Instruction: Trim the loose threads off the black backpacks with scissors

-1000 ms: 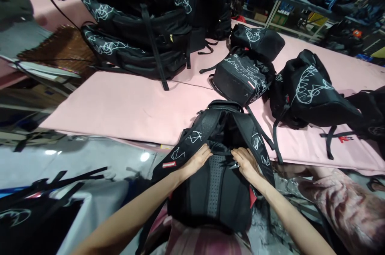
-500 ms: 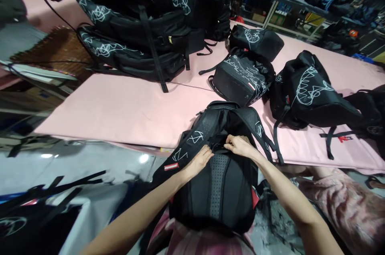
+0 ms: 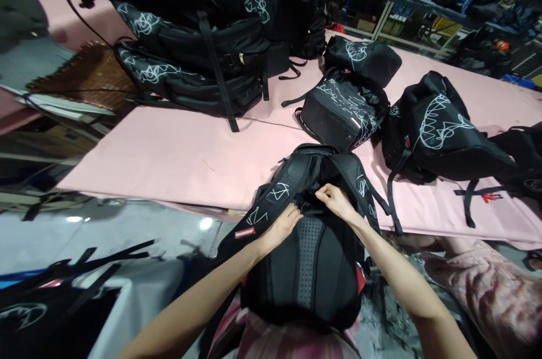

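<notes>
A black backpack (image 3: 311, 268) with a perforated back panel and white scribble marks on its shoulder straps lies on my lap, its top resting on the edge of the pink table (image 3: 186, 156). My left hand (image 3: 283, 224) presses on the pack's upper left, fingers curled by the base of the left strap. My right hand (image 3: 336, 201) pinches something small and dark at the top centre of the back panel, between the two straps. What it pinches is too small to make out.
A stack of black scribble-print backpacks (image 3: 199, 37) fills the table's far left. A small boxy bag (image 3: 339, 113) and a pouch (image 3: 362, 57) lie straight ahead, a shark-mouth backpack (image 3: 440, 127) at right. Black straps lie over grey sheeting (image 3: 84, 268) at lower left. Shelves stand behind.
My right hand moved up from the pack's right side to the top centre and closed in a pinch there. My left hand stayed near the left strap.
</notes>
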Tool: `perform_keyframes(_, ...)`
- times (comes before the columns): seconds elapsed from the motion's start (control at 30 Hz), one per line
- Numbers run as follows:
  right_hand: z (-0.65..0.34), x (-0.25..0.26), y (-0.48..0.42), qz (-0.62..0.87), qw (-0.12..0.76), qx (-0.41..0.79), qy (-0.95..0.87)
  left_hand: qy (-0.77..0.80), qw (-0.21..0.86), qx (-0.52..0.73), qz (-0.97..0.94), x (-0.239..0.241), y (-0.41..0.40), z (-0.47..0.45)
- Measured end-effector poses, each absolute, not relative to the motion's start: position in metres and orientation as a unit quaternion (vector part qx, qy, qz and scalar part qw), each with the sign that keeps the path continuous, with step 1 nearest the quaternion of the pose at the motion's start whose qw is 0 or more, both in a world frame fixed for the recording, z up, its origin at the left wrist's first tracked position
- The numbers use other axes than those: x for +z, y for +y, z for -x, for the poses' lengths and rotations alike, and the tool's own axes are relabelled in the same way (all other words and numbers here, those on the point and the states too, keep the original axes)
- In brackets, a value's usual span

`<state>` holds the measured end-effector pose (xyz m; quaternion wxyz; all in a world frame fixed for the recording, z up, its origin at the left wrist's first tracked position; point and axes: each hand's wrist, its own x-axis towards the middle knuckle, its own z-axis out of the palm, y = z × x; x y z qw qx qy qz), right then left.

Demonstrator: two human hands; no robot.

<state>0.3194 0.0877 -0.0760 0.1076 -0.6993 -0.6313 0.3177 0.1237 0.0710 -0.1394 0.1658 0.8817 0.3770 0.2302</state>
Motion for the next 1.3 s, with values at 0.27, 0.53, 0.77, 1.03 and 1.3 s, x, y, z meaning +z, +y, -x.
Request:
perform_keyframes(0.27, -0.337, -0.063, 0.080, 0.697, 0.026, 0.250, -0.672, 0.398, 0.199, 0.223, -0.867, -0.129, 0.079, -0.125)
perform_keyframes(0.53, -0.327, -0.073, 0.084, 0.673, -0.033, 0.244, -0.698, 0.379, 0.207, 0.215, -0.876, -0.134, 0.076, -0.125)
perform_keyframes(0.77, -0.326, -0.073, 0.085, 0.697, 0.016, 0.263, -0.667, 0.385, 0.217, 0.213, -0.871, -0.134, 0.077, -0.125)
perform_keyframes(1.03, -0.332, -0.073, 0.087, 0.699, 0.032, 0.277, -0.658, 0.409, 0.231, 0.185, -0.863, -0.127, 0.076, -0.126)
perform_keyframes(1.3, -0.330, -0.074, 0.092, 0.751, 0.122, 0.267, -0.592, 0.480, 0.278, 0.106, -0.826, -0.106, 0.101, -0.155)
